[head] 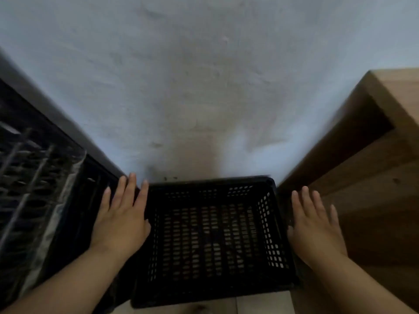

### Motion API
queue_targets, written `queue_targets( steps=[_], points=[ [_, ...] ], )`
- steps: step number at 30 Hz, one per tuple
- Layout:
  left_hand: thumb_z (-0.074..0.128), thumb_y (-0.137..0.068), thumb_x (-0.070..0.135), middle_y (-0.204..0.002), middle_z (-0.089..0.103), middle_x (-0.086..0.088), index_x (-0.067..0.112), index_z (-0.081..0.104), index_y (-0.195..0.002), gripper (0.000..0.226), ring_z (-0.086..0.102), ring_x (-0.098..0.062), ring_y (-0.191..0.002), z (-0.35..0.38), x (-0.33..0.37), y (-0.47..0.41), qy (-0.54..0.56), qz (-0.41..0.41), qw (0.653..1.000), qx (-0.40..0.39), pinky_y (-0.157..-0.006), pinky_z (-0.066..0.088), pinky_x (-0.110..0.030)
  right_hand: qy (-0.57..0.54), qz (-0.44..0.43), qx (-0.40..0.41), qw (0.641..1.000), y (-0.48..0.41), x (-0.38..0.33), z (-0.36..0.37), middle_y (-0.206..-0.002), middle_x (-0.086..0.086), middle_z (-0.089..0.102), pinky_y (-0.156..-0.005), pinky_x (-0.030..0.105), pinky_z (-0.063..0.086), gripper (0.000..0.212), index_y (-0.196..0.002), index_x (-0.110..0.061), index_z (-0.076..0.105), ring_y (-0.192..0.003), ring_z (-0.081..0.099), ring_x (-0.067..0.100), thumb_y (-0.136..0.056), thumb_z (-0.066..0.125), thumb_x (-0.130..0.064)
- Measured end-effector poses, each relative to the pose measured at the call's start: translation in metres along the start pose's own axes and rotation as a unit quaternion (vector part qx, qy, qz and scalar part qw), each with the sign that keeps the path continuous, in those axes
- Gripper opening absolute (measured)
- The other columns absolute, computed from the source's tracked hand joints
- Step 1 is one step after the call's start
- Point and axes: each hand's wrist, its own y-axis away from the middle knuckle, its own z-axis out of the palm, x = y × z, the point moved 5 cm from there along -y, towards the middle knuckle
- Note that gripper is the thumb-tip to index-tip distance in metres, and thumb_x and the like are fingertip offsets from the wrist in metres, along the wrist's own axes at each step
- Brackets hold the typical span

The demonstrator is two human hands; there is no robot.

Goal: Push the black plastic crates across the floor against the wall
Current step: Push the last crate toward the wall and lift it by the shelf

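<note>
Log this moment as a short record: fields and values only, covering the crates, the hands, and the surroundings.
centre crate: black perforated crate, empty, far rim at the base of the wall
second crate: black crate to the left, blurred, contents unclear
left hand: left hand open, fingers spread, at the centre crate's left rim
right hand: right hand open, flat, beside the crate's right side; contact unclear
right surroundings: wooden furniture next to the crate
floor: pale strip visible below the crate

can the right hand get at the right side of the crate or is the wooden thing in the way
Probably yes. The right hand already lies flat by the black crate's right rim; the wooden cabinet stands close but leaves room.
</note>
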Motion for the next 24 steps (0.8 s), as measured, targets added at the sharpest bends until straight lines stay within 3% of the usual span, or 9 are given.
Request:
queue_targets(
  steps=[4, 8, 13, 17, 20, 23, 24],
  points=[
    [0.077, -0.062, 0.035, -0.152, 0.011, -0.017, 0.011, 0.019, -0.144, 0.104, 0.018, -0.028, -0.141, 0.124, 0.012, -0.002, -0.017, 0.018, 0.995, -0.096, -0.107, -0.028, -0.033, 0.038, -0.007, -0.016, 0.999, -0.052, 0.003, 0.083, -0.152, 0.003, -0.031, -0.116, 0.044, -0.006, 0.074, -0.143, -0.018, -0.025, -0.142, -0.024, 0.021, -0.095, 0.03, -0.033],
    [0.041, -0.09, 0.044, -0.148, -0.031, -0.006, 0.018, -0.024, -0.14, 0.087, -0.021, -0.024, -0.142, 0.208, 0.012, -0.009, -0.047, -0.025, 0.993, -0.103, -0.106, -0.029, -0.038, 0.069, 0.012, -0.032, 0.997, -0.096, 0.011, 0.159, -0.153, 0.004, -0.03, -0.117, 0.044, -0.006, 0.075, -0.136, -0.018, -0.032, -0.142, -0.023, 0.021, -0.094, 0.029, -0.027],
    [0.036, -0.093, 0.038, -0.154, -0.026, -0.007, 0.018, -0.019, -0.144, 0.078, -0.022, -0.024, -0.142, 0.26, -0.001, -0.031, -0.05, -0.052, 0.991, -0.113, -0.115, -0.011, -0.041, 0.108, -0.003, -0.031, 0.994, -0.13, 0.02, 0.211, -0.145, 0.005, -0.038, -0.116, 0.044, -0.005, 0.077, -0.136, -0.016, -0.034, -0.138, -0.028, 0.019, -0.095, 0.03, -0.03],
    [0.042, -0.092, 0.03, -0.154, -0.024, -0.007, 0.018, -0.015, -0.145, 0.079, -0.021, -0.027, -0.142, 0.271, -0.008, -0.045, -0.082, -0.037, 0.992, -0.089, -0.116, -0.008, -0.042, 0.137, -0.001, -0.018, 0.99, -0.143, 0.025, 0.222, -0.145, 0.005, -0.039, -0.114, 0.043, -0.008, 0.077, -0.135, -0.014, -0.033, -0.127, -0.041, 0.018, -0.093, 0.03, -0.029],
    [0.043, -0.089, 0.02, -0.149, -0.03, -0.006, 0.019, -0.014, -0.146, 0.08, -0.023, -0.026, -0.141, 0.274, -0.008, -0.049, -0.09, -0.023, 0.994, -0.051, -0.109, -0.025, -0.039, 0.16, -0.025, 0.014, 0.987, -0.145, 0.026, 0.227, -0.148, 0.007, -0.033, -0.109, 0.04, -0.022, 0.077, -0.138, -0.012, -0.027, -0.121, -0.051, 0.017, -0.088, 0.032, -0.021],
    [0.047, -0.087, 0.017, -0.143, -0.036, -0.006, 0.019, -0.023, -0.14, 0.088, -0.03, -0.019, -0.134, 0.276, -0.005, -0.046, -0.098, 0.0, 0.994, -0.047, -0.086, -0.043, -0.034, 0.156, -0.021, -0.004, 0.988, -0.137, 0.028, 0.228, -0.156, 0.008, -0.001, -0.105, 0.034, -0.029, 0.079, -0.145, -0.011, 0.007, -0.129, -0.045, 0.011, -0.075, 0.044, -0.009],
    [0.048, -0.087, 0.016, -0.143, -0.037, -0.007, 0.02, -0.026, -0.137, 0.089, -0.032, -0.019, -0.132, 0.275, -0.005, -0.043, -0.103, 0.009, 0.993, -0.05, -0.084, -0.044, -0.034, 0.177, -0.009, -0.011, 0.984, -0.131, 0.028, 0.226, -0.155, 0.005, -0.008, -0.101, 0.034, -0.033, 0.078, -0.145, -0.013, 0.002, -0.123, -0.051, 0.012, -0.077, 0.041, -0.01]
  ],
)
